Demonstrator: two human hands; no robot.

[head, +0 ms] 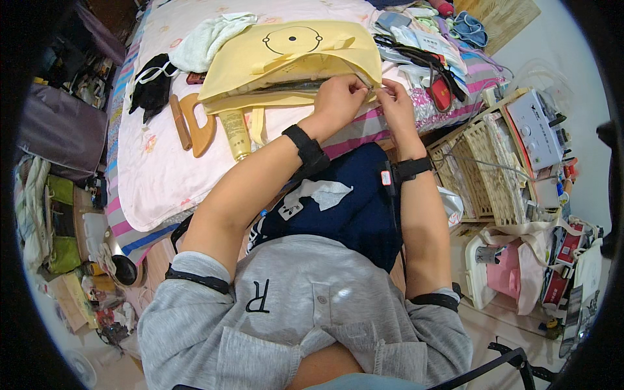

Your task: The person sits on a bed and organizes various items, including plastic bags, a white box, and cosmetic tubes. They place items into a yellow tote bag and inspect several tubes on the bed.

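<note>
A yellow fabric bag [336, 58] with a printed circle design lies on the bed, its zippered mouth gaping towards me. Both hands meet at the right end of that mouth. My left hand [341, 100] pinches the edge by the zipper end with thumb and forefinger. Just right of it, my right hand [397, 105] grips the bag's corner between its fingertips. The small part between the fingers is mostly hidden. Inside the mouth something dark and shiny shows. A gold squeeze tube [235, 131] sticks out below the bag's front edge, beside a yellow strap [258, 124].
Left of the bag lie a wooden scraping tool [204, 141], a wooden stick [180, 124], a black cloth item [152, 87] and a white towel [209, 44]. Cables [414, 56] and packets crowd its right. A wicker drawer unit [487, 165] stands at right. Crumpled tissue [331, 194] rests on my lap.
</note>
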